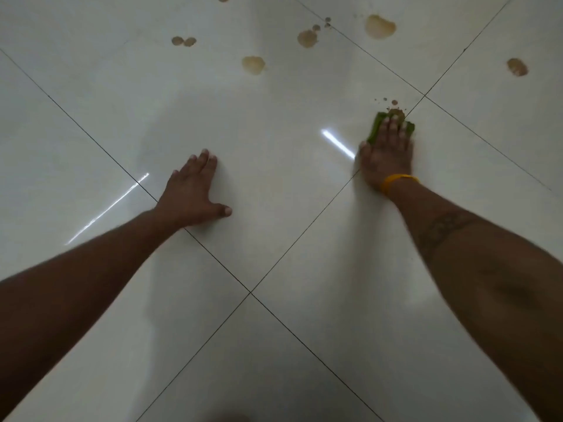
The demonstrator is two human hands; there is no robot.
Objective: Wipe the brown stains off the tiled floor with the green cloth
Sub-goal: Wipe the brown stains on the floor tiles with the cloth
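My right hand (385, 156) presses the green cloth (377, 124) flat on the white tiled floor (274, 132); most of the cloth is hidden under the fingers. A brown stain (395, 111) with small splatter dots lies right at the cloth's far edge. My left hand (192, 193) rests palm down on the floor, fingers spread, holding nothing. Further off lie several brown stains: a large one (380, 26), one (307, 38) near the middle, one (253, 64) closer in, a double spot (183, 41) and one (517, 67) at the right.
Dark grout lines cross the glossy floor diagonally and meet at a joint (250, 292) between my arms. Bright light reflections streak the tiles. A yellow band (396, 180) is on my right wrist.
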